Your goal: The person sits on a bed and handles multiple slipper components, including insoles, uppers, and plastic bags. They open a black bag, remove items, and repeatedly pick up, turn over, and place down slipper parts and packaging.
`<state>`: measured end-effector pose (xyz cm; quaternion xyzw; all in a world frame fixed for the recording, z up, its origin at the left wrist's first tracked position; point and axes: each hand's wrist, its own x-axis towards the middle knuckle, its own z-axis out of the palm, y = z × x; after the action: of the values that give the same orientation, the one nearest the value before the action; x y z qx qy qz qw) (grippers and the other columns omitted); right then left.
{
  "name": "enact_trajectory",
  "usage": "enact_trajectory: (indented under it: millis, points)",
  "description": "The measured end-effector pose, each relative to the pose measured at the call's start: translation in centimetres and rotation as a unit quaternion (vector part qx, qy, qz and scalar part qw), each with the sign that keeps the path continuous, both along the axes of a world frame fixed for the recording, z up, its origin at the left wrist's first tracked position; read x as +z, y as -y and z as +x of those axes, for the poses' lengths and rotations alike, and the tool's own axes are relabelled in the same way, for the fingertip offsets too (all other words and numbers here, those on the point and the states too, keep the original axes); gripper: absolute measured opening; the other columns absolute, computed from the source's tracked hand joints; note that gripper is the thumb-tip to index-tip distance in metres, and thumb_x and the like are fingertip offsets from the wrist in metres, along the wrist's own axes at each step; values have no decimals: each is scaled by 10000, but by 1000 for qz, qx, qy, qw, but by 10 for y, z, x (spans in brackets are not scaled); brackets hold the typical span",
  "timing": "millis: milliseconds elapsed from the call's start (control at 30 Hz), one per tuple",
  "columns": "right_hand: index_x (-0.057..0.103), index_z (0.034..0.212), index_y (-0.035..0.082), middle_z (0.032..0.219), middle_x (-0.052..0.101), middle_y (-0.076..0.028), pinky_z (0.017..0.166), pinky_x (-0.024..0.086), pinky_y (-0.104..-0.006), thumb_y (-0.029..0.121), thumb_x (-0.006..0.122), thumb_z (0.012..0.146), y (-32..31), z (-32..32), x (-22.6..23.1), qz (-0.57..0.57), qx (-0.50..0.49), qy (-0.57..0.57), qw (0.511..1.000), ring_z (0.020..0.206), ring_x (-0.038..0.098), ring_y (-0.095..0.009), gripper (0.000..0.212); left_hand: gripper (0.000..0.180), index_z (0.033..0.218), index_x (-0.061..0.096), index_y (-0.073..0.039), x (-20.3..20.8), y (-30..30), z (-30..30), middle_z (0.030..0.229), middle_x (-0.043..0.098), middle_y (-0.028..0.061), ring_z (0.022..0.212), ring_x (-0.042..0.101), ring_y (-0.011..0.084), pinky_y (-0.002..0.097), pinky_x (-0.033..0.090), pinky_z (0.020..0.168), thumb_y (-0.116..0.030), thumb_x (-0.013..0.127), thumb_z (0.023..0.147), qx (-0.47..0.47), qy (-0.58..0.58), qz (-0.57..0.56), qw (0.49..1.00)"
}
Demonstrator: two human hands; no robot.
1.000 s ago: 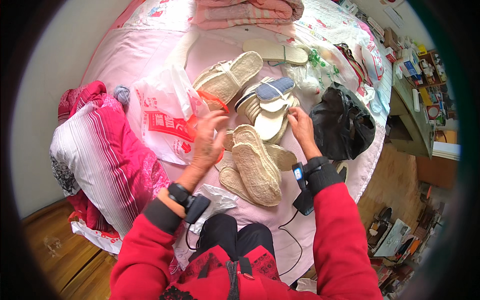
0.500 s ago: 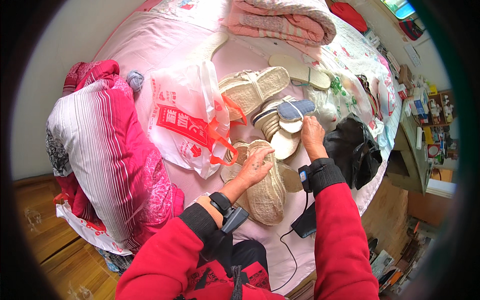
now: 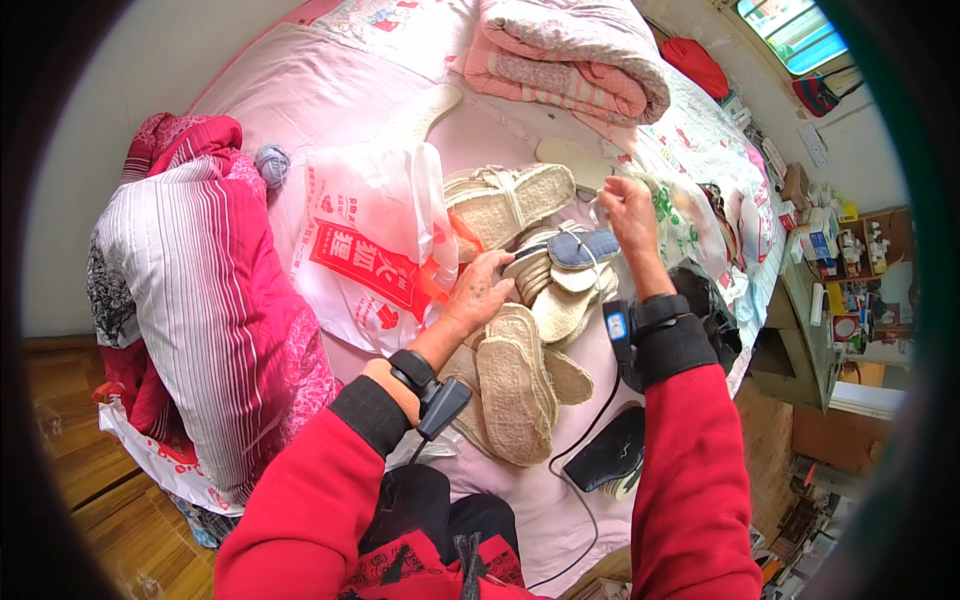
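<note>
A bundle of small cloth shoe soles (image 3: 541, 282) lies in the middle of the bed, with a blue sole (image 3: 582, 250) on top and pale string across it. My left hand (image 3: 482, 290) is closed at the bundle's left end, its fingertips on a dark-edged sole. Just beyond the right end, my right hand (image 3: 630, 205) is raised with its fingers pinched together; whatever is between them is too small to make out. Larger woven soles (image 3: 515, 385) lie stacked nearer me. Behind the bundle rests a string-tied pair of thick soles (image 3: 520, 200).
A white plastic bag with red print (image 3: 375, 240) lies left of the soles, beside pink-and-white striped bedding (image 3: 200, 290) and grey yarn (image 3: 271, 163). A folded quilt (image 3: 570, 60) sits at the back. Clear bags and a black bag (image 3: 715, 305) are on the right. A black cable (image 3: 590, 425) crosses the sheet.
My left hand has gone from the large near soles to the bundle's left end. My right hand has left the blue sole's tip and moved up and away from me.
</note>
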<state>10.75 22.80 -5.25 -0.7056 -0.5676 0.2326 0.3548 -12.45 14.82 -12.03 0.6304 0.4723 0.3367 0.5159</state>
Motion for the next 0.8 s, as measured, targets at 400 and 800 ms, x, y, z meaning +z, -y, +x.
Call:
enact_trajectory:
  millis: [400,800]
  points:
    - [432,1159,79,1135,431,-153,835,394,-417,182,699,538,71,-16,-84,-144,88,273,947,1019,428,-353,684,524,1195,381,-6,-19,-69,-23,1281,311,228,1194,293,350,387,237,1002,-132,521,706,39,-242,159,956]
    - [347,1198,76,1147,380,-197,826,381,-417,239,759,519,95,-28,-74,-142,-66,230,961,992,428,-382,810,437,1126,474,-33,-19,-69,-12,1211,410,178,1139,380,311,372,305,962,-108,578,708,36,-231,295,927]
